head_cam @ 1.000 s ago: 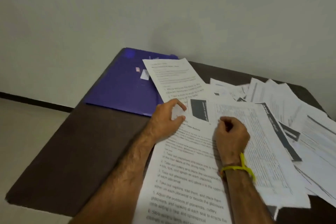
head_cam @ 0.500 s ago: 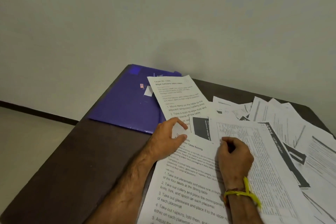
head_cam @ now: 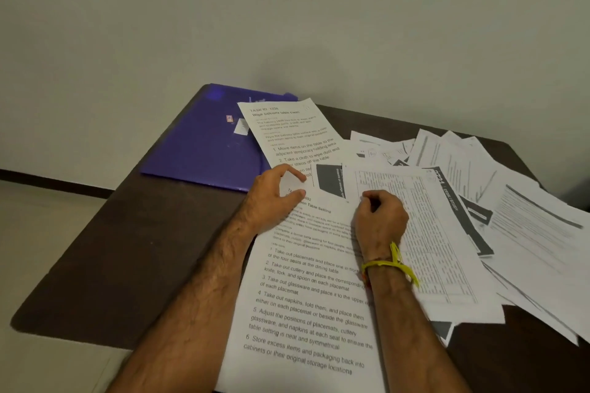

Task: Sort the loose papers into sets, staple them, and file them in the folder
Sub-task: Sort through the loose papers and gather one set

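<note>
A: What's at the table's (head_cam: 105, 252) far left corner?
B: A purple folder (head_cam: 204, 150), closed, a printed sheet (head_cam: 295, 134) overlapping its right edge.
A: The hands?
B: Left hand (head_cam: 274, 198) rests on the near sheet (head_cam: 306, 306), forefinger and thumb curved, gripping nothing. Right hand (head_cam: 381, 220) curls shut on a table-print page (head_cam: 427, 233); whether it pinches it, I can't tell. Loose papers (head_cam: 510, 201) fan toward the right edge.

I log: folder (head_cam: 204, 150) on table (head_cam: 127, 249) at 11 o'clock; instruction sheet (head_cam: 306, 313) at 6; table-printed sheet (head_cam: 431, 233) overlapping at 3; loose papers (head_cam: 526, 217) beyond, 2–3 o'clock.
</note>
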